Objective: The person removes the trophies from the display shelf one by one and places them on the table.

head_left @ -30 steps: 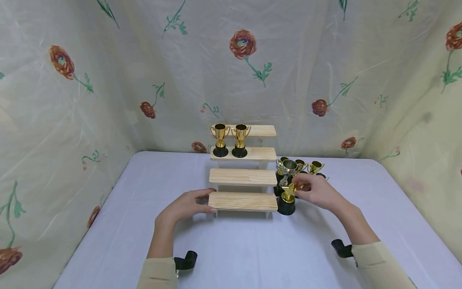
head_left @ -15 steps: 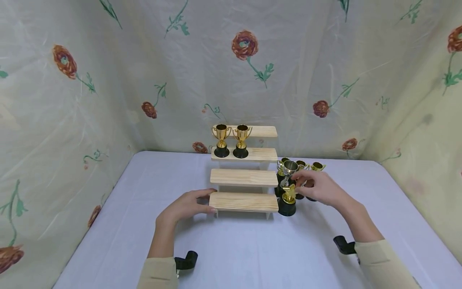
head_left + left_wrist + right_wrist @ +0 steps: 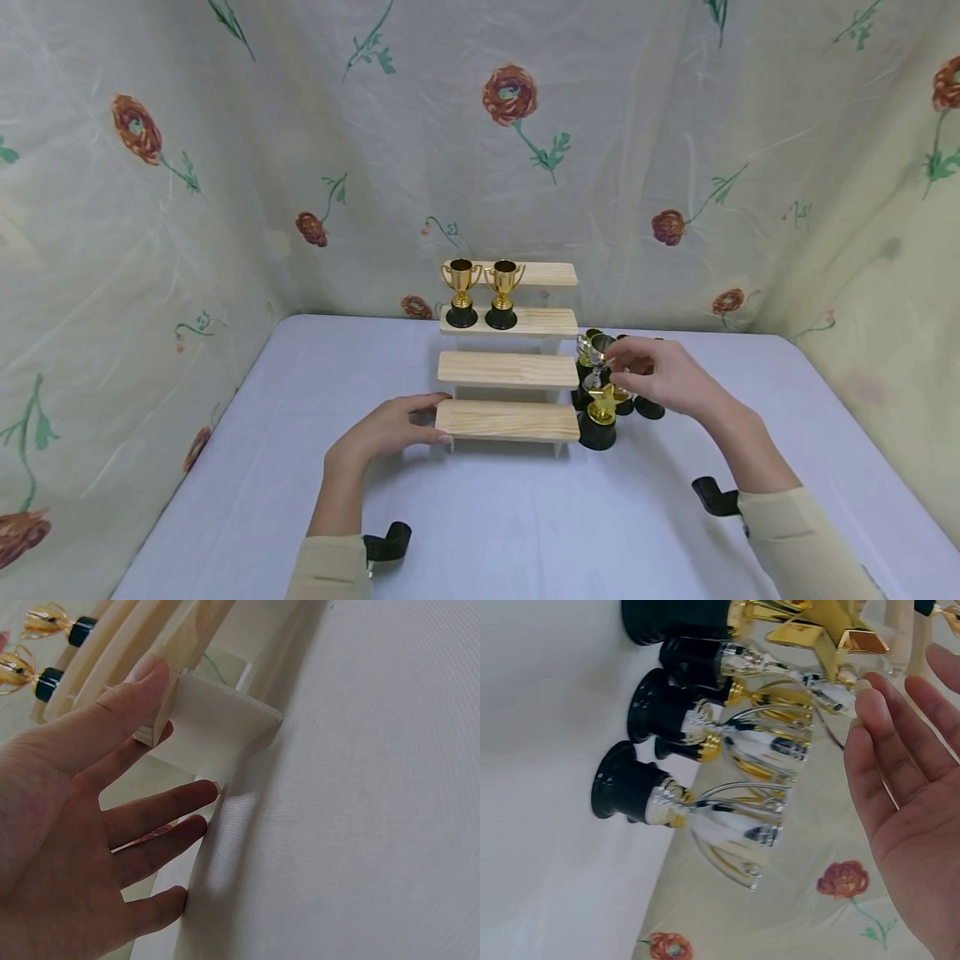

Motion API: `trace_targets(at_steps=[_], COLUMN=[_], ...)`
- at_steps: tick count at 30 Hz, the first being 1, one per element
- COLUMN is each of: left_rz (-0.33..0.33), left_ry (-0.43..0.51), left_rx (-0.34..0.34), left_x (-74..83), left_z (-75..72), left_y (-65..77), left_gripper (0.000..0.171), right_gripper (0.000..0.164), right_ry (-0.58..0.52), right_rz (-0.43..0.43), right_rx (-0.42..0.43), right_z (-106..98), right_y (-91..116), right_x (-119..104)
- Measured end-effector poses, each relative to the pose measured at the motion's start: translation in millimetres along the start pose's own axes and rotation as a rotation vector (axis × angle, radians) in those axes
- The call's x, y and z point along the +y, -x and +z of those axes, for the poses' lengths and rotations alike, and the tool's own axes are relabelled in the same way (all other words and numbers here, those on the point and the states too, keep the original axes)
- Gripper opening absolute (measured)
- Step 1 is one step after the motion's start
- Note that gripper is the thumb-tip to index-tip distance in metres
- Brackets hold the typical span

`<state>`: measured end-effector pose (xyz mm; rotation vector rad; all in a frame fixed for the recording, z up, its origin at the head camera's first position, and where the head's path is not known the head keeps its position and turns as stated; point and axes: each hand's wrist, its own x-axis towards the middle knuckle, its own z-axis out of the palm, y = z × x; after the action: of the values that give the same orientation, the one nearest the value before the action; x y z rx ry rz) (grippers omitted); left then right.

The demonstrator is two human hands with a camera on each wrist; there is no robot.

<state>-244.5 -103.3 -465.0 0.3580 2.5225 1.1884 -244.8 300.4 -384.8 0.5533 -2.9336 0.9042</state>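
A stepped wooden shelf [image 3: 506, 419] stands mid-table. My left hand [image 3: 386, 427] pinches the left end of its lowest board between thumb and index finger; the remaining fingers spread out [image 3: 161, 806]. Two gold trophy cups [image 3: 461, 283] stand upright on the shelf's second-highest board. Right of the shelf, my right hand [image 3: 656, 375] reaches to a silver trophy cup [image 3: 597, 375], its curved fingertips at the cup's right side. Those fingers partly hide the cup, so a grip on it cannot be made out. A gold star trophy [image 3: 602, 406] stands upright just in front.
Several more trophy cups [image 3: 735, 814] cluster behind and beside the silver one, some behind my right hand. White cloth [image 3: 480, 517] covers the table. A flower-print curtain [image 3: 585, 133] hangs behind and on both sides.
My right hand has moved up and away from beside the star trophy to the silver cup, and its sleeve has shifted right. My left hand keeps its place on the shelf.
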Motion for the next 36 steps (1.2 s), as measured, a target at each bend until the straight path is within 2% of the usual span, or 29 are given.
trace_targets(at_steps=[16,24,29,36], left_rz=[0.011,0.023,0.017,0.014], left_ry=[0.003,0.003,-0.002,-0.009], left_rx=[0.004,0.000,0.004,0.006], left_x=[-3.8,-4.0,-3.2,-2.2], left_z=[1.8,1.4,1.2,0.0], left_y=[-1.8,-2.4,-1.9,-0.6], left_gripper=[0.066,0.066,0.066,0.067], right_gripper=[0.034,0.041,0.040,0.039], right_ry=[-0.037,-0.116,-0.128,-0.142], right_rz=[-0.033,-0.033,-0.022,-0.059], right_rx=[0.032,0.055,0.078,0.080], right_z=[1,1,1,-2], right_y=[-18,-29,-37,-48], right_x=[-23,-29,-31,-40])
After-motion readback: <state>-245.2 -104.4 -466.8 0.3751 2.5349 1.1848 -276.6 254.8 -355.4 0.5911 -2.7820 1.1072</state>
